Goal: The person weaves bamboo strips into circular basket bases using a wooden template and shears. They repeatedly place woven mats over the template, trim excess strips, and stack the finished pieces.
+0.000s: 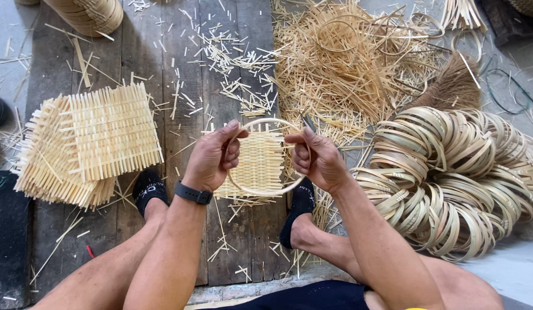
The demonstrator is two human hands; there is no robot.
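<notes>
My left hand (212, 158) and my right hand (318, 158) hold a small woven bamboo mat with a round bamboo hoop (261, 161) laid over it, between them at the middle of the view. The left thumb presses the hoop's upper left rim. My right hand grips the hoop's right side, and a dark metal tool tip (308, 122) sticks up from its fingers. A black watch (193, 193) sits on my left wrist. Both feet in black socks rest on the wooden boards below the mat.
A stack of square woven mats (88, 143) lies at the left. A large heap of bamboo hoops (456, 178) fills the right. Loose bamboo strips and offcuts (341, 63) cover the boards behind, with a brush (450, 89) and a basket (91, 14) at the back.
</notes>
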